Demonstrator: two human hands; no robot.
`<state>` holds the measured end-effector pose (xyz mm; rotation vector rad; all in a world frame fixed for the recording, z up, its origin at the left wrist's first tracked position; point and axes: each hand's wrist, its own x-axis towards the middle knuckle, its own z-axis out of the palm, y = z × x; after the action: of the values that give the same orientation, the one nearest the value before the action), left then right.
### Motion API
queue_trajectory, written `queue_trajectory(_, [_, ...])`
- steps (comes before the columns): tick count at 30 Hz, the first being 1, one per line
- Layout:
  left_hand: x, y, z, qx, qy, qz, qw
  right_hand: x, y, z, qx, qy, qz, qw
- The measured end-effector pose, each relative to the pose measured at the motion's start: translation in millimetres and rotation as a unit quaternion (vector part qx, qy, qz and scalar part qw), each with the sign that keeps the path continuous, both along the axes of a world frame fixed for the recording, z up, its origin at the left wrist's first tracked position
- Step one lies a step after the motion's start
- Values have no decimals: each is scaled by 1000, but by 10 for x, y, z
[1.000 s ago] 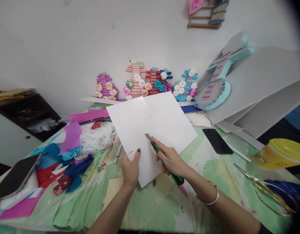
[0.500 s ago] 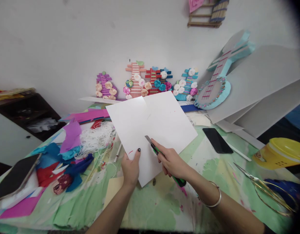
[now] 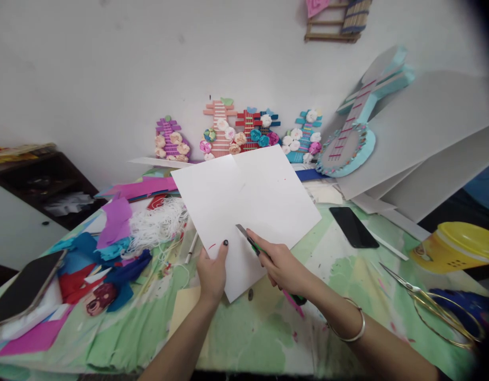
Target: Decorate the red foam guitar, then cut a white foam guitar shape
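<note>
A large white board [image 3: 252,196] is held tilted above the table, with a small red mark near its left edge. My left hand [image 3: 213,270] grips its lower left edge, thumb on top and fingers hidden underneath. In my right hand [image 3: 282,264] is a utility knife [image 3: 250,242] with a green and black handle. Its bare blade points up and left over the board's lower middle; whether it touches the surface I cannot tell.
Scissors [image 3: 435,304], a black phone [image 3: 353,227] and a yellow tub [image 3: 462,246] stand or lie at right. White string [image 3: 157,225] and coloured paper scraps [image 3: 85,259] cover the left. Flower-trimmed paper instruments [image 3: 220,127] line the wall; a blue one [image 3: 353,127] leans at right.
The knife blade has shifted very slightly down over the board, with my right hand a little lower. My left hand keeps the same hold on the board.
</note>
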<state>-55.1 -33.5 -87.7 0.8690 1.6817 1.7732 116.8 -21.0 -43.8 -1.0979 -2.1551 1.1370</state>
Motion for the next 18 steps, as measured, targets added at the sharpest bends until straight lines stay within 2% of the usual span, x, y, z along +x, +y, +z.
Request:
queue_trajectory(8, [-18, 14, -25, -5, 6, 1, 1000, -27, 31, 6, -19, 49, -34, 998])
queue_trajectory(18, [-15, 10, -30, -3, 14, -3, 1000, -37, 62, 9, -46, 20, -18, 999])
